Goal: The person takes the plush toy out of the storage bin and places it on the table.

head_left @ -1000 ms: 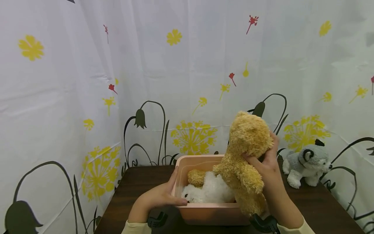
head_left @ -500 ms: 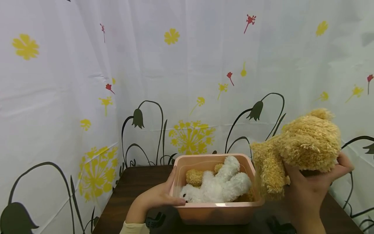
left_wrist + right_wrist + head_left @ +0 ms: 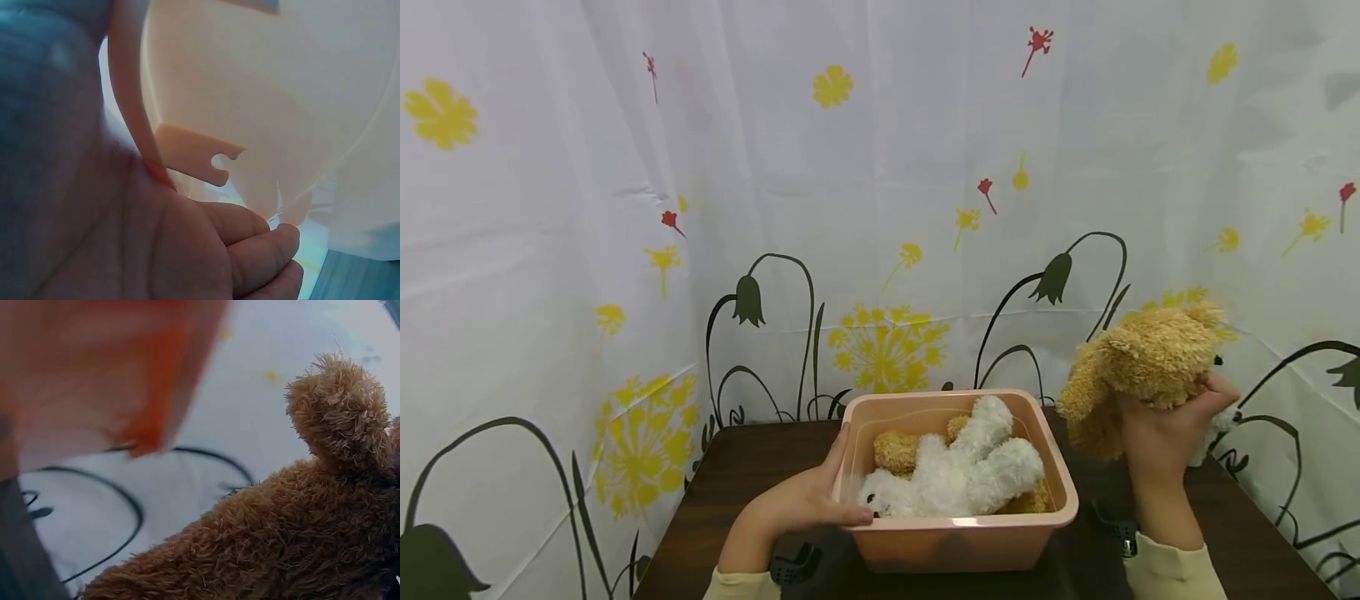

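Note:
In the head view my left hand (image 3: 801, 500) grips the left front corner of a pink plastic bin (image 3: 955, 546), thumb along the front rim. The left wrist view shows its curled fingers (image 3: 259, 256) under the bin's rim. Inside the bin lies a white plush toy (image 3: 943, 479) on its side, with golden plush (image 3: 897, 452) showing beneath and beside it. To the right of the bin, my right hand (image 3: 1168, 425) holds a golden teddy bear (image 3: 1150, 350) up above the table, its head tipped to the right. The bear's fur (image 3: 294, 544) fills the lower right wrist view.
A grey and white plush dog (image 3: 1221, 425) is mostly hidden behind my right hand and the bear. The bin stands on a dark wooden table (image 3: 760, 454). Behind it hangs a white curtain (image 3: 880, 183) with printed flowers.
My right hand has lifted the teddy bear out from over the bin and carried it right, then slightly back left and lower. The left hand stays at the bin's corner.

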`<state>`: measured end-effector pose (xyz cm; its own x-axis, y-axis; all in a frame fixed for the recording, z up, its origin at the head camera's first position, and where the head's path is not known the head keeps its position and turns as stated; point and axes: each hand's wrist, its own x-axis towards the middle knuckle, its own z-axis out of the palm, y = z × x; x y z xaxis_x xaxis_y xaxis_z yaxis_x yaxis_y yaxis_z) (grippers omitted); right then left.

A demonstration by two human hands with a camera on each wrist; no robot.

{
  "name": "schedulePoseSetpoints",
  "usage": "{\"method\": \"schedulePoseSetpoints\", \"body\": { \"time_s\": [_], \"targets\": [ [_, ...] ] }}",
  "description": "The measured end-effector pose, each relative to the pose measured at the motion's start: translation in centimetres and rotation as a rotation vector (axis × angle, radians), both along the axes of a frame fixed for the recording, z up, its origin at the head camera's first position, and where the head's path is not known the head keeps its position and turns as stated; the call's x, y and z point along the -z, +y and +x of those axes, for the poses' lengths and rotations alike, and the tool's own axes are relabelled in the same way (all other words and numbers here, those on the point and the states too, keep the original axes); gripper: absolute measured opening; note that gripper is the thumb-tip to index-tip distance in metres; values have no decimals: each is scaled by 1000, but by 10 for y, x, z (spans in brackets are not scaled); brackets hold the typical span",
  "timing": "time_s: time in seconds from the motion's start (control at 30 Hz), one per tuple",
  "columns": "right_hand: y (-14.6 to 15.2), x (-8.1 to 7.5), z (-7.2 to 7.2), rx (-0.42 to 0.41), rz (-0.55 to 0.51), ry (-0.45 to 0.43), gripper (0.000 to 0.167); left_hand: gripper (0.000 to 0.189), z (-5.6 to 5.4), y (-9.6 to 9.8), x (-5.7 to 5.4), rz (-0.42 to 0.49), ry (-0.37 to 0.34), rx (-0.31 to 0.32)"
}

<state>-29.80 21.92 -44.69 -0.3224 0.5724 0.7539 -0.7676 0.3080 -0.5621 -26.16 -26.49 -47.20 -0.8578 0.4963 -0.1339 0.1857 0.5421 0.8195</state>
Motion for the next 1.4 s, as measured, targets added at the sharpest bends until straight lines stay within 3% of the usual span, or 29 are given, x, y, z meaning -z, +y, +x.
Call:
{"method": "schedulePoseSetpoints", "body": {
  "time_s": [0.07,0.17,0.37,0.5,0.6,0.77,1.0,1.2,1.4],
  "targets": [
    [6,20,-13,87,34,-89,69,141,-1,1,-1,-11,2,3],
    [11,45,-29,153,58,-180,75,142,-1,3,-3,-15,-2,9],
    [13,85,-48,132,-10,-326,105,141,-1,5,-4,-38,3,5],
    [15,112,-55,147,-7,-367,110,141,0,6,-3,-38,1,5],
    [14,133,-59,209,59,-429,104,141,1,6,-3,-44,1,9],
    [9,160,-64,300,286,-679,100,141,1,4,-5,-46,-4,8],
    [12,159,-69,259,507,-995,105,140,-2,1,-5,-6,-25,5],
    [31,150,-80,11,569,-1212,114,141,-2,1,-4,7,-32,5],
    [52,137,-100,-219,558,-1274,124,142,-4,0,-4,4,-11,-6]
  ]
}}
